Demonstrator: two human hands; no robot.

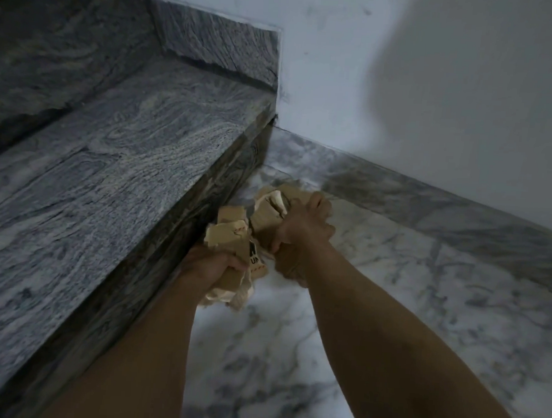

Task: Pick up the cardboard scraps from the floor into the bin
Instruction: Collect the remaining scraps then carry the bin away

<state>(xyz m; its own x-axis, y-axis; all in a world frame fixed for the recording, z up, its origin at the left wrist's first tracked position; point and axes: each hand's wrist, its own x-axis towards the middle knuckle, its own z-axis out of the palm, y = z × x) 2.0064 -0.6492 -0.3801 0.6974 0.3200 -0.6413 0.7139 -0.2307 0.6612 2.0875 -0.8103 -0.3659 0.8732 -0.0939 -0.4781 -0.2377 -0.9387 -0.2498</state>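
Gathering now: the left hand (211,264) is clenched around a crumpled wad of cardboard scraps (234,238), and the right hand (302,230) is clamped on more of the same bundle, both low over the marble floor (376,295) beside the granite step (109,172). No bin in view, so next comes lifting the lot clear and finding it.

Head camera looks steeply down, close above floor (375,311) beside step (108,182).
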